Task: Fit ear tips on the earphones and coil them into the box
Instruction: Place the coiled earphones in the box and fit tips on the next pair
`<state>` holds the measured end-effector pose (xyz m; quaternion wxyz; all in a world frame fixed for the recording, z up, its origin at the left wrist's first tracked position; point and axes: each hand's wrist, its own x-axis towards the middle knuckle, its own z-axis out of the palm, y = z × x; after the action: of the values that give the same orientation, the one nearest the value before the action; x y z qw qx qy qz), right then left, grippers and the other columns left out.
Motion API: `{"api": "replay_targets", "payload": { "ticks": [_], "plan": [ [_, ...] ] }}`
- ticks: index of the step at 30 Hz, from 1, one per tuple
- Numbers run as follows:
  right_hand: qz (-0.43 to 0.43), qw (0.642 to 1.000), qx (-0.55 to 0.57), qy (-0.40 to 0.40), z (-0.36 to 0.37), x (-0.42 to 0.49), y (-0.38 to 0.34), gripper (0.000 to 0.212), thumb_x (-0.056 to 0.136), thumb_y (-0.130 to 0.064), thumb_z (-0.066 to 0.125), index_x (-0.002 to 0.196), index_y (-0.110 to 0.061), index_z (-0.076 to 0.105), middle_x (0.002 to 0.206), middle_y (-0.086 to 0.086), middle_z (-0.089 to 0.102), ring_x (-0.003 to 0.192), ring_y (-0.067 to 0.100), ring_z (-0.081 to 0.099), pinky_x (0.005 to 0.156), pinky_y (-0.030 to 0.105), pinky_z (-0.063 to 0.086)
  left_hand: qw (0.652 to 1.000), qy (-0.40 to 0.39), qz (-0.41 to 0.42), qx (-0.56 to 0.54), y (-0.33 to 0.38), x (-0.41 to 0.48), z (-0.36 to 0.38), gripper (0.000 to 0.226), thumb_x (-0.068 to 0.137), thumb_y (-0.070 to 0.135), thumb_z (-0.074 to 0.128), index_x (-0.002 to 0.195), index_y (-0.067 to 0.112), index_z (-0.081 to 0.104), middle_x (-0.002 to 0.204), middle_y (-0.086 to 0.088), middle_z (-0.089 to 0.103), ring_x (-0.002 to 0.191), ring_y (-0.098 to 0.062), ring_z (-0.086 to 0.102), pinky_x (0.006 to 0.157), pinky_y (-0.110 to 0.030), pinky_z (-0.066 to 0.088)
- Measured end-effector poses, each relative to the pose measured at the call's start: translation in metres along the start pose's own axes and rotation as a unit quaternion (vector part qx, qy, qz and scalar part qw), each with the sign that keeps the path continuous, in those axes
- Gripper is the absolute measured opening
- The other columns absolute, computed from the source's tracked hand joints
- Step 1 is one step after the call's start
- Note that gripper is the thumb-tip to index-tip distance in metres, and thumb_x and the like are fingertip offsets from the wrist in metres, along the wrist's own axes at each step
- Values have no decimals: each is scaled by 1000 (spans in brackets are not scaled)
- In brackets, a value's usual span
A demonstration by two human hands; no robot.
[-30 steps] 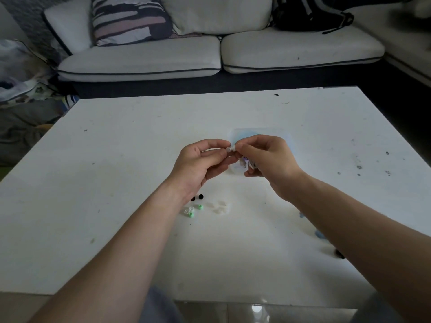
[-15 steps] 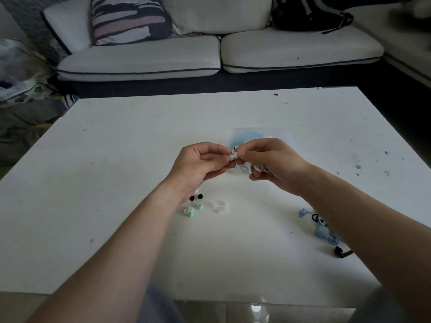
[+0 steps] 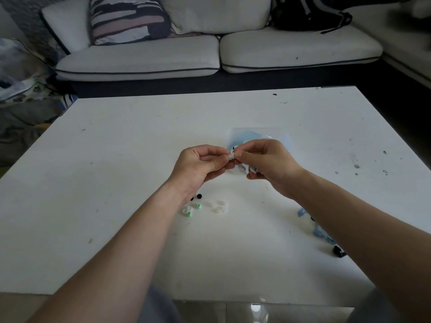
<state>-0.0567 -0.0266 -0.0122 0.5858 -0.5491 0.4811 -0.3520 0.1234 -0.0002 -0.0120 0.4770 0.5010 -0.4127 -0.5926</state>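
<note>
White table [image 3: 116, 183], scuffed and speckled with dark marks, carrying all items listed, nearest first.

1. Black earphone piece [image 3: 338, 251], at 4 o'clock from table centre, touching the right forearm's edge.
2. Blue earphones [image 3: 318, 231], just beyond it, partly hidden by the same forearm.
3. Loose ear tips, at 6 o'clock from the hands: green pair [image 3: 198, 206], clear pair [image 3: 186, 210], translucent white cluster [image 3: 219, 206], black pair [image 3: 199, 196] beside the left wrist.
4. Left hand [image 3: 198, 166]: raised above the table, thumb and forefinger pinching a white ear tip [image 3: 231, 156]; remaining fingers curled.
5. Right hand [image 3: 268, 164]: raised, meeting the left at the ear tip, thumb and forefinger pinched on the white earphones [image 3: 242, 169]; one bud hangs beneath the fingers.
6. Clear box [image 3: 283, 136], at 12 o'clock from the right hand, flat on the table, pale blue contents [image 3: 242, 138] inside; their make-up cannot be told.
7. White sofa [image 3: 140, 61], at 12 o'clock beyond the table, bearing a striped cushion [image 3: 128, 19] and a black backpack [image 3: 307, 15].
</note>
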Motion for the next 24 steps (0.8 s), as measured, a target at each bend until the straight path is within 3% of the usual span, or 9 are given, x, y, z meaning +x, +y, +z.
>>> {"api": "replay_targets", "payload": {
  "ticks": [6,13,19,22,24],
  "plan": [
    [14,998,8,-62,-7,1,-1,8,93,-16,68,92,-13,74,83,0,69,75,11,59,66,26,49,1000,-11,-10,2,1,0,-2,12,84,0,70,91,10,73,90,-12,77,84,-19,75,71,-20,57],
    [-1,999,5,-37,-4,1,3,8,92,-16,69,94,-11,74,83,-1,71,74,10,62,67,28,50,1000,-2,-6,3,-1,1,-2,13,85,0,69,91,11,72,86,-11,77,82,-18,75,70,-19,56],
    [44,994,73,-72,-3,0,2,15,97,-15,62,107,-5,68,84,0,67,56,10,56,64,28,55,1000,-18,2,23,-1,3,-6,11,92,6,64,95,13,73,90,-8,77,85,-18,74,72,-22,57],
    [68,988,126,-63,-2,1,3,11,100,-12,57,96,-9,66,80,1,65,56,14,56,62,30,57,982,-2,29,189,-9,6,-11,14,96,8,60,95,16,72,89,-4,76,76,-11,71,63,-21,54],
    [88,982,163,-47,-2,3,4,13,101,-12,54,93,-12,64,77,1,64,56,15,59,59,31,57,928,4,42,370,-19,9,-16,13,90,10,66,91,21,74,82,3,74,64,-6,64,52,-15,46]
  ]
}}
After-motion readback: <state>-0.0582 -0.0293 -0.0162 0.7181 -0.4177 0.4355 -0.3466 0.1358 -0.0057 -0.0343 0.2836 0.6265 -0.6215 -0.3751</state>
